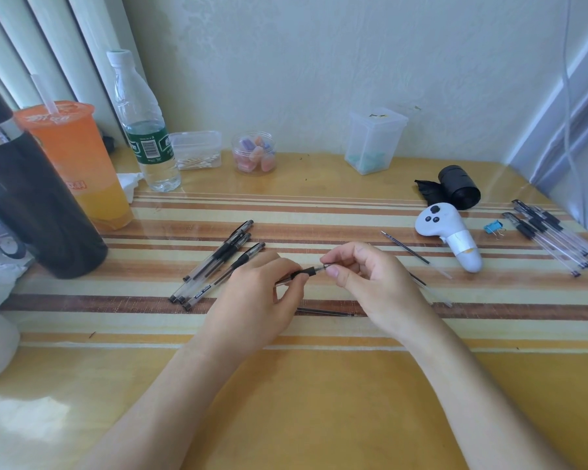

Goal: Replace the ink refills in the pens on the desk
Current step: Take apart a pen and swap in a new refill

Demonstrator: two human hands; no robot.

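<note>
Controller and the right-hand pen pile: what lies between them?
A blue binder clip lies between the controller and the pen pile, in the head view.

Little of the pen (304, 273) shows beyond its black grip: the left hand (252, 300) covers its barrel, and the right hand (374, 283) hides the tip behind its fingers (333, 272). A refill (323, 312) on the bench (319, 401) runs under the right wrist, its far end hidden. The black flask (31, 198) is cut by the left edge. Print on the bottle label (148, 145) is too small to read.
</note>
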